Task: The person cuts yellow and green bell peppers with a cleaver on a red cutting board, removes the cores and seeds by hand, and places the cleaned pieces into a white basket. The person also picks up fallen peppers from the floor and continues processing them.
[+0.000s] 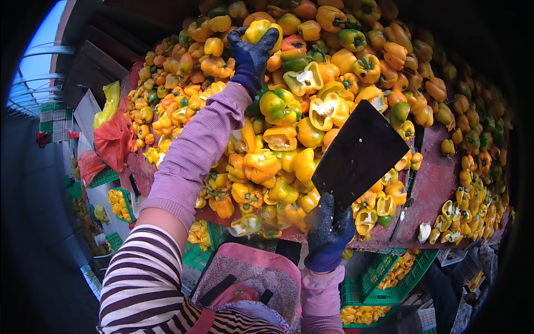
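Observation:
My left hand [255, 50], in a dark blue glove, reaches to the far part of the pepper heap and grips a yellow bell pepper [258, 31]. My right hand [330, 234], gloved too, is near the table's front edge. It holds a cleaver with a broad dark blade [361, 154], which points away from me over the heap. Between the hands lie whole yellow, orange and green bell peppers [280, 106] and several halved ones, such as a cut half [328, 111] left of the blade. The glove hides most of the cleaver's handle.
More peppers [475, 179] cover the right side of the red tabletop [438, 167]. A knife [401, 219] lies near its front edge. Green plastic crates [377, 275] of cut peppers stand below. Red mesh sacks [112, 140] hang at the left, near another crate [121, 204].

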`<state>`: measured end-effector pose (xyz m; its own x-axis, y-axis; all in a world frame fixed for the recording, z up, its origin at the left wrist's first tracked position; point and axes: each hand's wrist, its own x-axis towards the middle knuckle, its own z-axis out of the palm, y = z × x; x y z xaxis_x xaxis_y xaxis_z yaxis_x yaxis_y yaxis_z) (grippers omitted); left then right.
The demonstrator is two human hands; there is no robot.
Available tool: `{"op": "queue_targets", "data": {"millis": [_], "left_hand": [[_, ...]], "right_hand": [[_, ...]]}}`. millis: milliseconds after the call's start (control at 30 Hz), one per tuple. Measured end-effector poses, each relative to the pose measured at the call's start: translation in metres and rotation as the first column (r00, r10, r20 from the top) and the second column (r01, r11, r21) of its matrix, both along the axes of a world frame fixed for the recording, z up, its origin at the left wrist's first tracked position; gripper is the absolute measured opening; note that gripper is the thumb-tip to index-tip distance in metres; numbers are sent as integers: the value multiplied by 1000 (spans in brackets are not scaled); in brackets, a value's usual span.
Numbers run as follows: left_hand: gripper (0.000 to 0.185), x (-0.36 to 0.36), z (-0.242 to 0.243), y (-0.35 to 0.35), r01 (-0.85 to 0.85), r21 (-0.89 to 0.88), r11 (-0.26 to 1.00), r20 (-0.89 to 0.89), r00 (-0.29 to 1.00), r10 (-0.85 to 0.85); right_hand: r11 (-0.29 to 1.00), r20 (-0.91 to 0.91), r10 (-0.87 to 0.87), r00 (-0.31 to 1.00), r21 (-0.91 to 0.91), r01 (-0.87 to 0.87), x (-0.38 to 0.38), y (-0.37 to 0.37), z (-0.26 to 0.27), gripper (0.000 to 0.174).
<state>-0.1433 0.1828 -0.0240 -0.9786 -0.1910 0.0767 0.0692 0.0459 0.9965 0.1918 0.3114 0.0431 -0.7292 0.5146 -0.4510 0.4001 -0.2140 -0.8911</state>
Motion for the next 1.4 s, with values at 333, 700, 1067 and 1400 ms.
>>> {"op": "queue_targets", "data": {"millis": [333, 700, 1067, 1400], "left_hand": [[100, -106, -8, -73, -44, -771, 635, -273, 924, -269], [103, -174, -113, -73, 323, -889, 325, 297, 946, -128], [68, -21, -13, -88, 57, 50, 997, 264, 962, -69], [77, 51, 30, -115, 555, -521, 648, 412, 829, -379]], "right_hand": [[960, -17, 245, 969, 144, -240, -61, -34, -82, 12], [871, -145, 383, 912, 386, -304, -32, -52, -138, 13], [940, 82, 209, 974, 258, -223, -60, -52, -56, 15], [931, 73, 145, 987, 328, -161, -105, -24, -11, 18]]}}
